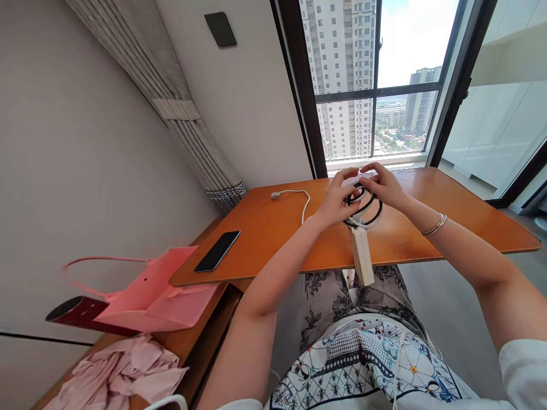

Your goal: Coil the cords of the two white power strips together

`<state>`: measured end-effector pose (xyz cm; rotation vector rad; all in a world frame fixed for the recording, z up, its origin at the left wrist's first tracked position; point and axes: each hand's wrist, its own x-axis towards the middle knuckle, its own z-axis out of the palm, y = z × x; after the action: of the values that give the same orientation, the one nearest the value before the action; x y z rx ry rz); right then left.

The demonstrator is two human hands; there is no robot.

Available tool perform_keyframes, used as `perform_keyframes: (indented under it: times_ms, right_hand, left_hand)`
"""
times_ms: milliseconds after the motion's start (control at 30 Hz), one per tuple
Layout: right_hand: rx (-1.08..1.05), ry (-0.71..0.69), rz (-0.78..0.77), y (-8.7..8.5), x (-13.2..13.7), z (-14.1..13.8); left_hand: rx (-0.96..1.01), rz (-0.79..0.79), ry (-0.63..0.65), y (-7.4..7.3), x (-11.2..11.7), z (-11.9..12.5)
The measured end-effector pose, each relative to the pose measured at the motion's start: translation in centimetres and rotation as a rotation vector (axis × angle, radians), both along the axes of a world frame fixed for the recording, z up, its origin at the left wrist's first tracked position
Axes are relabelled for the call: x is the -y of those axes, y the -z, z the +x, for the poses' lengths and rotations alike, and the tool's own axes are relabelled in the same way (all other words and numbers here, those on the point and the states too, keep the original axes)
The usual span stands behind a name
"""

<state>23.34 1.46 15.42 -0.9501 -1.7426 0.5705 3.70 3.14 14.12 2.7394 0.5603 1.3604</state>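
Our left hand [341, 200] pinches the coiled cable [363, 213] above the counter [265, 233]; it looks light, springy, best gripped bunched. Below, the white block [363, 256] seems stiffer. Our right hand [387, 187] curls alongside; whether its fingers grip, we cannot tell.

A wooden table [256, 233] carries a dark phone [217, 251]. Beyond the phone lies a white plug [276, 195]; well right of the phone, a power strip [362, 259] overhangs the table's edge.
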Motion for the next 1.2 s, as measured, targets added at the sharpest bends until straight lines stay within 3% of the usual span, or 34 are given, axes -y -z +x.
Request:
perform_keyframes:
  times_ms: [167, 333, 400, 500, 600, 733, 933, 1033, 1200]
  right_hand:
    - [-0.142, -0.111, 0.019, 0.0, -1.6, -0.6]
    - [-0.301, -0.208, -0.057, 1.1, -2.3, -2.3]
    - [-0.314, -0.165, -0.011, 1.4, -2.5, -2.7]
    - [-0.240, 0.052, 0.197, 1.5, -2.9, -2.5]
    - [-0.107, 0.167, 0.317, 1.1, -2.9, -2.0]
    - [-0.174, -0.023, 0.246, 0.5, -2.1, -2.1]
    - [-0.488, -0.346, -0.089, 0.4, -1.6, -2.6]
    - [-0.540, -0.428, -0.170, 0.8, -1.9, -2.4]
    - [-0.479, -0.712, -0.250, 0.9, -2.0, -2.7]
  left_hand:
    - [0.038, 0.036, 0.101, -0.8, 1.1, -0.1]
    - [0.154, 0.035, 0.197, -1.1, 3.2, 1.0]
    - [0.301, -0.044, 0.192, -1.0, 3.1, 1.6]
    - [0.554, -0.244, 0.159, -0.9, 1.8, 2.3]
    - [0.663, -0.473, 0.174, -1.1, 0.7, 2.5]
    - [0.606, -0.593, 0.227, -2.1, 0.6, 2.0]
    - [0.462, -0.356, 0.207, -3.5, 0.8, 1.4]
    - [0.420, -0.254, 0.179, -3.6, 0.4, 1.3]
    - [0.577, -0.242, 0.148, -2.9, -0.5, 1.0]
